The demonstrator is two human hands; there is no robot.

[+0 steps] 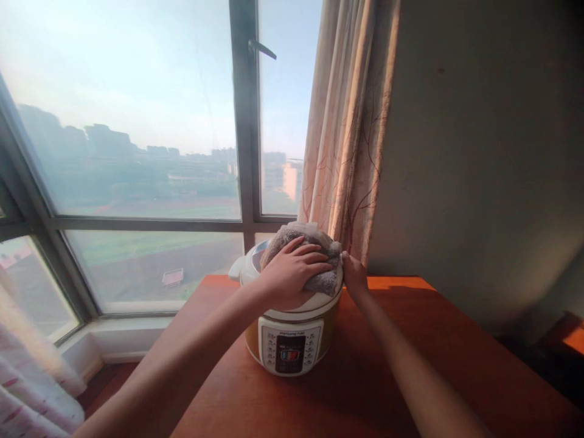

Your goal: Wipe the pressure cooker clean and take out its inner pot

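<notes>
Reddish wooden table fills the lower frame, backed by a big window and a patterned curtain at centre top. At centre stands a round white-and-yellow electric cooker, its lid mostly hidden under a grey, fuzzy cloth. Left hand lies flat on the cloth, fingers spread. Right hand grips the cooker's right rim, its fingers partly hidden behind it. Both forearms are cut off below.
</notes>
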